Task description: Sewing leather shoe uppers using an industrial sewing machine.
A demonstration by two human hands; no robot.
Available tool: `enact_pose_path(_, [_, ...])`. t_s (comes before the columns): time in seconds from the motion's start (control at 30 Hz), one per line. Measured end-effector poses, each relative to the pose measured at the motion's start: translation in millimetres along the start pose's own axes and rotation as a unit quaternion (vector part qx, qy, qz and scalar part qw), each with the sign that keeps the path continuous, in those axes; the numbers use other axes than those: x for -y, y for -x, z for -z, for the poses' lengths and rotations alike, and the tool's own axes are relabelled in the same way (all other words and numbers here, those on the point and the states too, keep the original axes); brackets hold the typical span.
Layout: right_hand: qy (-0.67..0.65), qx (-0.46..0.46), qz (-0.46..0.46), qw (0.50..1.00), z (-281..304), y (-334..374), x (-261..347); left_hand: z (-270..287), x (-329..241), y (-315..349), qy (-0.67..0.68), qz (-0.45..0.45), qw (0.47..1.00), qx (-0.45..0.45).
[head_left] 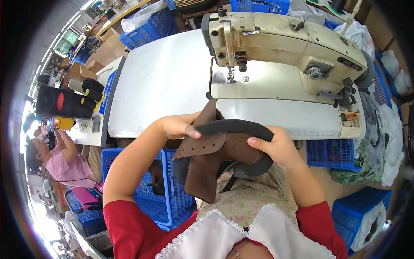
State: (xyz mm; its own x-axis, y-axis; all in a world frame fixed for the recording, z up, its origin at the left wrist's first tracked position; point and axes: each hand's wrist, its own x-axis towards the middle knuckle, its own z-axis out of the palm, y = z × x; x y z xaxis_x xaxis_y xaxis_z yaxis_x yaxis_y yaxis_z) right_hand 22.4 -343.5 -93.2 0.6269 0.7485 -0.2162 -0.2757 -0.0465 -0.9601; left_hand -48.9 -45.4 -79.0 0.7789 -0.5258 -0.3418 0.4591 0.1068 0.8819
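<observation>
Head view, the only one. Brown leather piece (202, 170) with a thick black padded band (235, 126) along its curve; held up between both hands, in front of the body and above the lap.

Left hand (179, 126): closed on the piece's upper left. Thumb lies on the near face, just beside the end of the black band; fingers go behind the leather, partly hidden. Bulk of the piece sits to the right of this hand and below it.

Right hand (278, 147): gripping the curved right end. Thumb on the brown inner face, the rest of the hand around the outside of the black band; fingertips behind, out of sight. Piece extends leftward from this hand.

Between the hands: a tab (200, 146) with stitched edge and a row of small holes, slanting down toward the left. Broad brown flap hangs below it. Narrow brown point rises just right of the left hand, overlapping the front edge of the white table (164, 86); contact there, cannot tell.

Sewing machine (280, 47) stands on the table beyond, needle area well apart from the piece. Blue crate (168, 211) below left, dark pieces (157, 178) inside.
</observation>
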Motion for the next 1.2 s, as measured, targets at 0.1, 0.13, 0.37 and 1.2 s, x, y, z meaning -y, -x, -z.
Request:
enact_pose_path(0.1, [-0.093, -0.024, 0.005, 0.995, 3, 0, 12, -4, -22, -11, -0.020, 0.001, 0.996, -0.089])
enact_pose_path(0.13, [-0.134, -0.034, 0.005, 0.990, 3, -3, 19, -4, -31, -16, -0.052, 0.009, 0.991, -0.124])
enact_pose_path(0.37, [0.319, -0.105, 0.050, 0.941, 32, -38, 17, 32, -42, -65, -0.264, 0.099, 0.908, -0.312])
enact_pose_path(1.2, [0.399, -0.021, 0.025, 0.916, 28, -152, 3, 60, -52, -91, -0.472, 0.187, 0.795, -0.331])
